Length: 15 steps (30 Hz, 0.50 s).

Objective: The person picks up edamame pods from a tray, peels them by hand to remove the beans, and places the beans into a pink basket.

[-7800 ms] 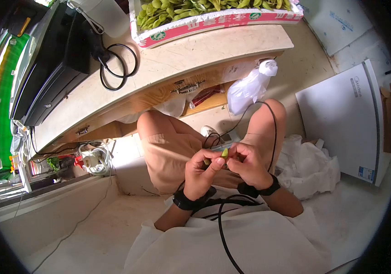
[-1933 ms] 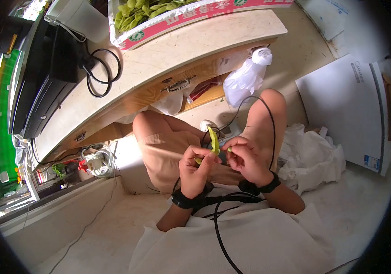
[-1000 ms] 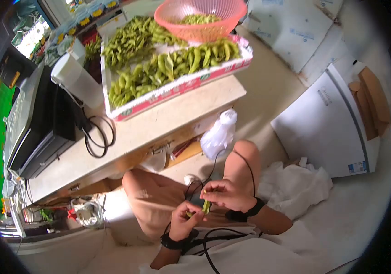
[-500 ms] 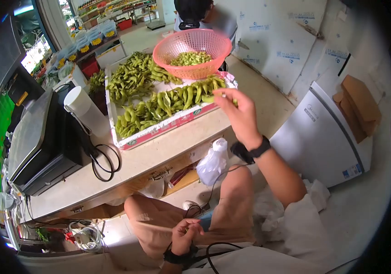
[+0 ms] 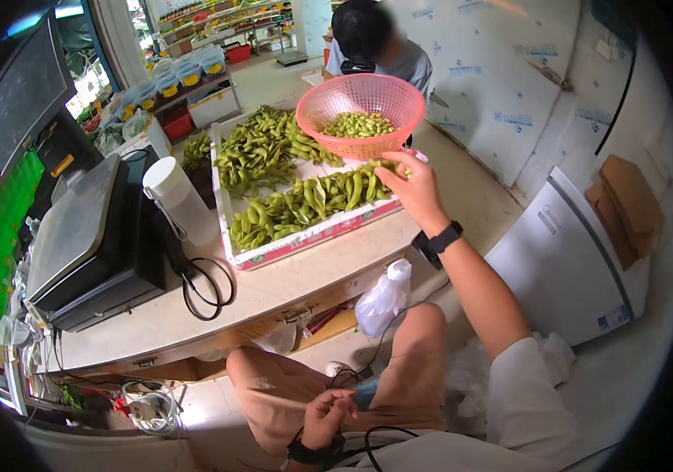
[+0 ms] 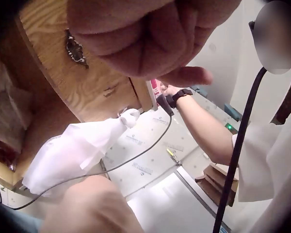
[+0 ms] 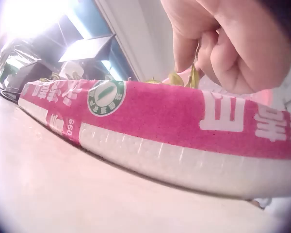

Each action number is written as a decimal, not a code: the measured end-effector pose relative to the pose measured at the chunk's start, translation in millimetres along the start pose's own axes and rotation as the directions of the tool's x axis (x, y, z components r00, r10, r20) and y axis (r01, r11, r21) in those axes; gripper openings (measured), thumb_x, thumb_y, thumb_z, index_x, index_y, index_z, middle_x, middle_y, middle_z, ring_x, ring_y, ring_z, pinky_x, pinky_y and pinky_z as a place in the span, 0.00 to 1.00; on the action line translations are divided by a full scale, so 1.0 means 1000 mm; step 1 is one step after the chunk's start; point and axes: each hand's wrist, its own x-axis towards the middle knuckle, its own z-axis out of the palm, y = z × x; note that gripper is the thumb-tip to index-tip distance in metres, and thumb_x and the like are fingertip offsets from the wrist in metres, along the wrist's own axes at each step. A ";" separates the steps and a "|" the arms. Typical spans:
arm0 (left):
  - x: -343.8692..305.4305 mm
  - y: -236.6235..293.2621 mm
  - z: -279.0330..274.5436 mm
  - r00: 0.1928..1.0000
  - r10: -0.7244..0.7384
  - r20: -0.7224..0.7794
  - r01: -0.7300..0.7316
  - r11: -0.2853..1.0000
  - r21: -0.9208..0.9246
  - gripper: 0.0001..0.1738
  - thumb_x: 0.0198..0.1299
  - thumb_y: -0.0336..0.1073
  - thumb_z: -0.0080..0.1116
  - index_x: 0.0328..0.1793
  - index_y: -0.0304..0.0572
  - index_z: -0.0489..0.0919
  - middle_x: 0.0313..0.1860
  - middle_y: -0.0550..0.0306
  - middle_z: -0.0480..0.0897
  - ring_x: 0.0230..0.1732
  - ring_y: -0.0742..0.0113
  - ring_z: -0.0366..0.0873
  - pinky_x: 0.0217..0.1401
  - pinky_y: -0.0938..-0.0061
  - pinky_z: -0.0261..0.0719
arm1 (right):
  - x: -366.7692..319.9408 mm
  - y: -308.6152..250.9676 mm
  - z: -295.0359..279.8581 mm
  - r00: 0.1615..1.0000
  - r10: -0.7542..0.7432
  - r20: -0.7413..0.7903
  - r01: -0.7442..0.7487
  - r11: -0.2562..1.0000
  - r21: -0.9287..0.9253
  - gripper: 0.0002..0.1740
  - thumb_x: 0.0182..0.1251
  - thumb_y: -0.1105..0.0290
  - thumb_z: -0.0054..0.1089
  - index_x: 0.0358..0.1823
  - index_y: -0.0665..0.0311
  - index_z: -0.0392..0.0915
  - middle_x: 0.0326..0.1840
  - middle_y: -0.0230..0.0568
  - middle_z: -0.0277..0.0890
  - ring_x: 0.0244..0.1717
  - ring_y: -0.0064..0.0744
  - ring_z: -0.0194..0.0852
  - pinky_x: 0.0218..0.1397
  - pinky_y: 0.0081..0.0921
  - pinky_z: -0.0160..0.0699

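Observation:
In the head view my right hand reaches over the near right edge of a foam tray holding green edamame pods. Its thumb and finger pinch a pod, seen beyond the pink-labelled tray wall in the right wrist view. Low over the lap, my left hand stays with fingers curled inward; the inside of its palm is hidden. From below, the left wrist view shows these folded fingers. A pink colander with shelled beans stands at the tray's back right.
The tray lies on a pale counter beside a white lidded jug and a black till machine. A white plastic bag hangs below the counter. Another person sits beyond the colander. A white fridge stands at right.
Both hands worked a pod together over the lap; then my right hand moved up and forward to the tray. My left hand stayed low. The head view has tilted up, showing colander and person.

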 end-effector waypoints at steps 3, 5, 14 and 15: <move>0.003 -0.008 -0.002 1.000 -0.012 0.005 0.012 0.999 -0.032 0.12 0.66 0.34 0.50 0.49 0.34 0.75 0.27 0.57 0.80 0.27 0.75 0.74 0.27 0.85 0.67 | -0.011 -0.011 -0.013 0.999 0.021 0.028 -0.023 0.999 0.038 0.13 0.58 0.68 0.63 0.41 0.68 0.78 0.19 0.27 0.66 0.23 0.14 0.63 0.27 0.18 0.64; 0.003 -0.014 -0.004 1.000 -0.001 0.016 0.002 0.998 -0.057 0.12 0.66 0.33 0.49 0.49 0.33 0.75 0.28 0.57 0.79 0.28 0.75 0.74 0.27 0.85 0.67 | -0.023 -0.019 -0.019 1.000 0.012 -0.013 -0.008 0.973 0.233 0.10 0.62 0.69 0.60 0.40 0.69 0.78 0.22 0.24 0.68 0.26 0.12 0.62 0.28 0.16 0.63; 0.021 -0.004 -0.002 0.986 0.147 -0.073 -0.162 0.951 -0.263 0.17 0.68 0.35 0.41 0.57 0.32 0.71 0.34 0.53 0.77 0.35 0.69 0.74 0.37 0.80 0.69 | -0.139 -0.131 -0.008 0.730 -0.142 0.669 -0.004 0.977 0.212 0.07 0.62 0.67 0.58 0.35 0.64 0.77 0.27 0.36 0.76 0.25 0.25 0.74 0.28 0.21 0.71; 0.019 0.005 -0.004 0.992 0.099 -0.084 -0.117 0.958 -0.260 0.21 0.70 0.41 0.38 0.58 0.32 0.70 0.34 0.53 0.77 0.36 0.70 0.73 0.34 0.82 0.66 | -0.148 -0.139 -0.002 0.654 -0.210 0.727 0.112 0.977 0.181 0.08 0.61 0.66 0.59 0.35 0.62 0.77 0.29 0.39 0.77 0.26 0.30 0.77 0.29 0.24 0.74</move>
